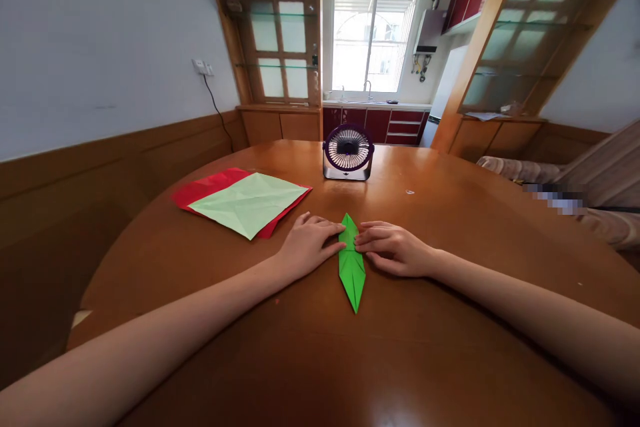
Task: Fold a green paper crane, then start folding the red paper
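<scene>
Green folded paper (351, 267) pressed flat between both hands' fingers (334, 233).

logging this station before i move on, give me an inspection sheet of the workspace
surface: round wooden table, glossy, a few small specks on it
job's things: narrow folded green paper, pointed at both ends, lying flat
clutter: pale green sheet lying on red sheets at left; small desk fan standing beyond the paper
grippers: left hand and right hand flat on the table, fingertips pressing the green paper's upper part from either side; neither grasps it
cables: black cord running down from a wall socket
surroundings: kitchen window, red cabinets, wood-framed glass doors, sofa at right
</scene>
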Demonstrator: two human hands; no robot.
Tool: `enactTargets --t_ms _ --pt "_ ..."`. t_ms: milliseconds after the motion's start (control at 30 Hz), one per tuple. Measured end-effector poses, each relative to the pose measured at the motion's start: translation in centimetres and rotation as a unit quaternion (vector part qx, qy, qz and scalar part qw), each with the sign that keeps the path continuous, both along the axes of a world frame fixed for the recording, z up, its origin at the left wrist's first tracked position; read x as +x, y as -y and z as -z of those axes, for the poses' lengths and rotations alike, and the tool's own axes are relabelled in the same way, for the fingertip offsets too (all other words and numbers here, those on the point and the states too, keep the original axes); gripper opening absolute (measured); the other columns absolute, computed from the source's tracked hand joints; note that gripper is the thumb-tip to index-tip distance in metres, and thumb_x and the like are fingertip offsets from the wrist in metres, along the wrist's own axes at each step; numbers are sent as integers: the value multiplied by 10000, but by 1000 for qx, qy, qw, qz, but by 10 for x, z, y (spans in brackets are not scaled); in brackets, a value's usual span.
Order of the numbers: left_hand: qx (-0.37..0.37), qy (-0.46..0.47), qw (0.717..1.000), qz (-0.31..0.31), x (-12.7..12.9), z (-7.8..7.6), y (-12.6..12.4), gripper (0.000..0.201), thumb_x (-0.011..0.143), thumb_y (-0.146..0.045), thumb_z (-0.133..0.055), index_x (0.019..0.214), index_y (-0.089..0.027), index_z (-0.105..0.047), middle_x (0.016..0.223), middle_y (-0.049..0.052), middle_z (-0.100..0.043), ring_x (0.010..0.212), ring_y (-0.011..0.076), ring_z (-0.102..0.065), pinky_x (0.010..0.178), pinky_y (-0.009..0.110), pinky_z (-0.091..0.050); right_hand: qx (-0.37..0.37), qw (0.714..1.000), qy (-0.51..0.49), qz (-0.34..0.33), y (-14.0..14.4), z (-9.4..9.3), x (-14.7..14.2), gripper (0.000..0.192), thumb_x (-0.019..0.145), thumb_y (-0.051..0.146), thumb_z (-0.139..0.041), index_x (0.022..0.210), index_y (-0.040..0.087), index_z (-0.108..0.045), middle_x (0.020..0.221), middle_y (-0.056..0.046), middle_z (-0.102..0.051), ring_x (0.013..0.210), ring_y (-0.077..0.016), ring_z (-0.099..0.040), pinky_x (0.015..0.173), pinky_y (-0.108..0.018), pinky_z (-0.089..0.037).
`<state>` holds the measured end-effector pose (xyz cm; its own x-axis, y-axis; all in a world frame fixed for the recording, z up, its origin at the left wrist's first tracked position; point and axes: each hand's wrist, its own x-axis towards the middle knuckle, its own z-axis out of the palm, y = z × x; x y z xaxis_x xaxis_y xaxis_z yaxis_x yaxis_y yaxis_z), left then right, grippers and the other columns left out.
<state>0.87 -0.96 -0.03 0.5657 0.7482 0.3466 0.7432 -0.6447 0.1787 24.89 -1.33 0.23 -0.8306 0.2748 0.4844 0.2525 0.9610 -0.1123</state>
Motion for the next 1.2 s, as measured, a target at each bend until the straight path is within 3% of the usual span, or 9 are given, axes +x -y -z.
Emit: enactTargets --t_ms 167,267,367,500,833,1000,1200 --pt "20 42 996 72 -7 5 -8 313 887 -360 -618 1185 -269 -646 1358 38 -571 1281 249 -492 1120 528 -261 -7 999 30 8 -1 -2 -1 214 882 162 -518 1018 166 -683 1045 -82 -677 1025 -198 -618 1074 -453 -418" --pt "39 64 984 159 -10 9 -10 199 928 -272 -548 1041 -235 -707 1167 33 -688 1193 206 -575 1150 478 -252 -16 1000 7 2 -3 0 0 201 889 167 -514 999 167 -682 1026 -77 -678 1006 -190 -620 1064 -448 -428" --pt "28 75 976 204 -11 10 -8 237 951 -217 -476 1007 -184 -704 1054 54 -716 1054 176 -650 1089 389 -377 -23 1000 -15 8 -4 3 1 201 903 177 -507 1022 179 -670 1017 -69 -674 1011 -185 -618 1057 -452 -433" --pt "20 42 983 177 -8 5 -6 213 942 -212 -478 982 -162 -681 1020 79 -692 1015 201 -645 911 336 -489 -9 999 -10 43 -3 4 1 183 909 199 -505 1020 191 -650 1025 -67 -656 1020 -190 -610 1090 -483 -386" --pt "46 -63 988 135 -1 -6 -1 212 966 -241 -429 1008 -182 -628 987 53 -637 899 188 -609 922 365 -422 0 997 38 69 -2 -1 2 176 921 255 -509 978 185 -660 1015 -86 -612 993 -207 -571 972 -441 -460" --pt "-38 36 996 74 4 -5 -5 136 874 -321 -616 824 -206 -669 876 7 -644 845 176 -630 800 300 -454 48 993 95 44 -2 -8 2 202 913 225 -491 1009 175 -661 1027 -95 -613 1014 -211 -562 1019 -442 -415" --pt "-150 179 972 43 7 1 -15 162 724 -318 -773 669 -190 -691 795 6 -663 837 187 -653 749 278 -468 81 987 136 24 -1 -14 0 219 918 208 -444 991 176 -648 1073 -93 -610 1010 -205 -562 1032 -436 -404"
